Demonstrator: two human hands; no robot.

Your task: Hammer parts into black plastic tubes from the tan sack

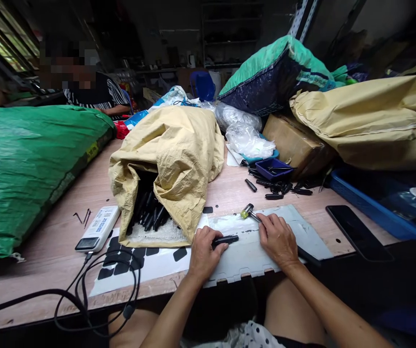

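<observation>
My left hand (206, 252) grips a slim black cylindrical piece (228, 239) between thumb and fingers, low over a grey plastic board (240, 263). In my right hand (278, 239) is a small hammer (250, 211) with a yellowish tip and a metal head; its black handle runs out behind the palm. The hammer head is just above and right of the black piece, apart from it. Left of my left hand a tan sack (179, 159) lies on its side, its mouth showing many black pieces (150, 210).
A white power bank (98, 229) with looped cable and a sheet of black stickers (121, 263) lie left. Loose black parts surround a purple tray (273, 170). A phone (356, 233) and blue bin (378, 208) stand right. Another person sits behind the green sack (30, 164).
</observation>
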